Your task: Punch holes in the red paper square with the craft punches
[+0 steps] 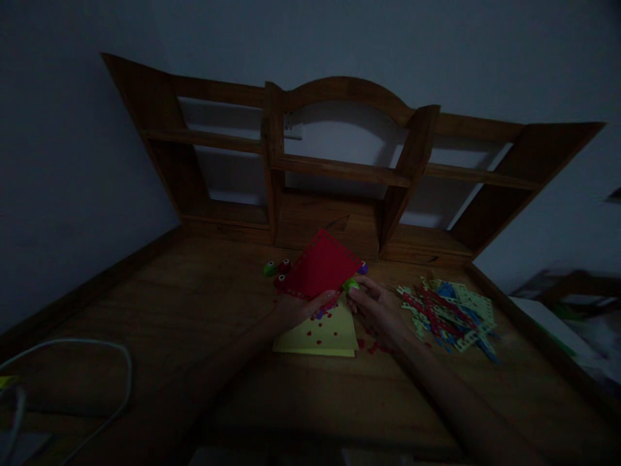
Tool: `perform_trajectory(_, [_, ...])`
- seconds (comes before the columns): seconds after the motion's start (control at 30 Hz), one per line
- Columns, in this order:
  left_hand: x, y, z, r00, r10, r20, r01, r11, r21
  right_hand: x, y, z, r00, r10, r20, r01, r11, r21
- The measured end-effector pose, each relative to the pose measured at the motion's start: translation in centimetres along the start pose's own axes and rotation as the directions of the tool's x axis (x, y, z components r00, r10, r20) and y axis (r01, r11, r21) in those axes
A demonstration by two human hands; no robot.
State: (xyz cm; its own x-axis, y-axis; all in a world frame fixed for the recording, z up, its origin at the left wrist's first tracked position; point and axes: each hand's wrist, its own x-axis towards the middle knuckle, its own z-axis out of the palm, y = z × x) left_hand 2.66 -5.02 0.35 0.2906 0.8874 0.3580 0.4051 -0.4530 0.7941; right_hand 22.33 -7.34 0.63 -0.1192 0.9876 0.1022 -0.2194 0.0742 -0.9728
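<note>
The scene is dim. My left hand point(303, 307) pinches the near edge of a red paper sheet point(323, 264) and holds it tilted up above the desk. My right hand point(371, 301) is closed on a small green paper punch point(350, 284) at the sheet's lower right edge. Under both hands lies a stack of yellow paper point(320, 336) sprinkled with small red punched bits. Small round punches, green point(269, 268), red point(284, 265) and purple point(362, 266), sit on the desk behind the red sheet.
A pile of punched paper strips in green, red and blue point(449, 312) lies at the right. A wooden shelf unit point(339, 168) stands against the wall at the back of the wooden desk point(194, 310). A white cable point(97, 362) loops at the near left.
</note>
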Motion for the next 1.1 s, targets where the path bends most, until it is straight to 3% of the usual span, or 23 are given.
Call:
perform_trajectory(0.3, [0.1, -0.3, 0.2, 0.999, -0.030, 0.034, 0.031, 0.999, -0.008, -0.2, -0.4, 0.3, 0.997, 0.081, -0.009, -0.080, 0.994, 0.075])
perform_trajectory(0.47, [-0.1, -0.9, 0.3, 0.997, -0.046, 0.059, 0.049, 0.998, -0.044, 0.1, 0.4, 0.0, 0.998, 0.067, 0.017, -0.069, 0.986, 0.151])
perform_trajectory(0.73, [-0.1, -0.4, -0.1, 0.992, -0.032, 0.122, 0.042, 0.996, -0.079, -0.1, 0.2, 0.1, 0.997, 0.062, 0.050, -0.068, 0.991, 0.117])
perform_trajectory(1.1, [0.0, -0.1, -0.2, 0.994, 0.014, 0.107, -0.011, 1.000, -0.027, -0.2, 0.0, 0.2, 0.998, 0.047, 0.032, -0.051, 0.992, 0.118])
